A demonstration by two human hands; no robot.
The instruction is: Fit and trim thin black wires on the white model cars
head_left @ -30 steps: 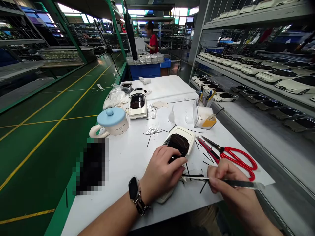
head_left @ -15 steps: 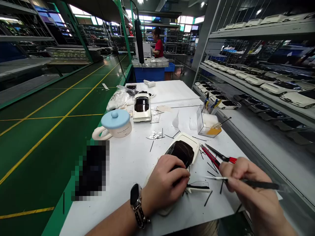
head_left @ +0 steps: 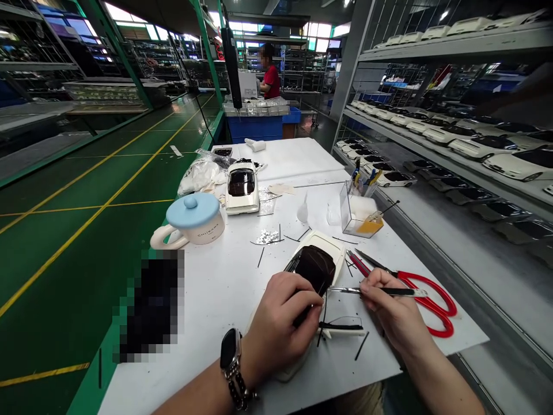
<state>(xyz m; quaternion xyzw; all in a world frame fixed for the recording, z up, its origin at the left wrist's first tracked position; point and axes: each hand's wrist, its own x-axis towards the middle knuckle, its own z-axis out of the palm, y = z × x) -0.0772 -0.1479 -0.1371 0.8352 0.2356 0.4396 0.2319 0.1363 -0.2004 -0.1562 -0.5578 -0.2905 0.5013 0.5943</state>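
A white model car (head_left: 327, 245) with a dark roof and glass lies at an angle on the white table. My left hand (head_left: 283, 314) is closed over its near part, fingers curled, hiding much of the body. Beside those fingertips, a car door (head_left: 345, 331) with a clear window stands out from the body. A thin black strip (head_left: 324, 314) hangs by the fingertips. My right hand (head_left: 389, 305) grips slim metal tweezers (head_left: 345, 290), their tip close to the strip and the left fingers. Red-handled scissors (head_left: 449, 305) lie behind the right hand, beside a red tool (head_left: 358, 263).
A lidded mug (head_left: 207, 226), a blurred dark object (head_left: 151, 305) and another model car (head_left: 242, 199) stand to the left. A clear tool box (head_left: 360, 222) sits at the right. Black strips are scattered about. Shelves (head_left: 432, 129) hold many cars; a person (head_left: 271, 79) works beyond.
My right hand has moved left with the tweezers, bringing their tip to the left fingertips. The scissors' handles are now uncovered. My left hand stays on the car; the view has shifted slightly.
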